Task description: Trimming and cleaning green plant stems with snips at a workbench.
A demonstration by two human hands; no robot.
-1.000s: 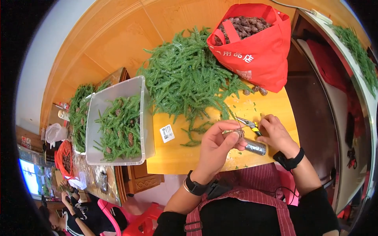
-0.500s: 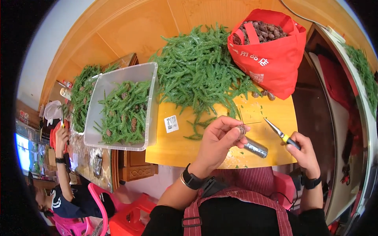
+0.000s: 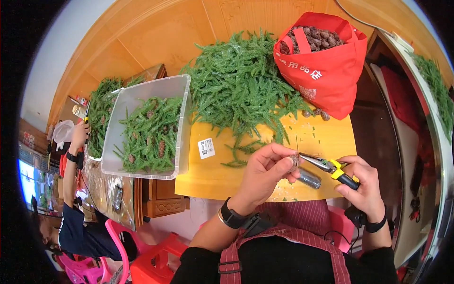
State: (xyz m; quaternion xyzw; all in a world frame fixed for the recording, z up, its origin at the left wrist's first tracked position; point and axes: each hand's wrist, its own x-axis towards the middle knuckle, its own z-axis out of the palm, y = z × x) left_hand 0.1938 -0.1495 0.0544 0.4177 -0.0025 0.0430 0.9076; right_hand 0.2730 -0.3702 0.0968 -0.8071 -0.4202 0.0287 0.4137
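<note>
Near the yellow wooden table (image 3: 326, 137)'s front edge, the left hand (image 3: 265, 173) pinches a small brown pine cone (image 3: 294, 162). The right hand (image 3: 366, 187), fingers curled around yellow-handled pliers (image 3: 331, 167), has returned, the tips now meeting the cone.

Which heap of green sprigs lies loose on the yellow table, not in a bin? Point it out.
The big heap beside the red bag. The other sprigs lie in the clear bin and left of it.

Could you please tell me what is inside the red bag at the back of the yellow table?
The red bag is open at the top and shows brown pine cones. Only the top layer is visible; the bag's walls hide whatever lies deeper.
</note>
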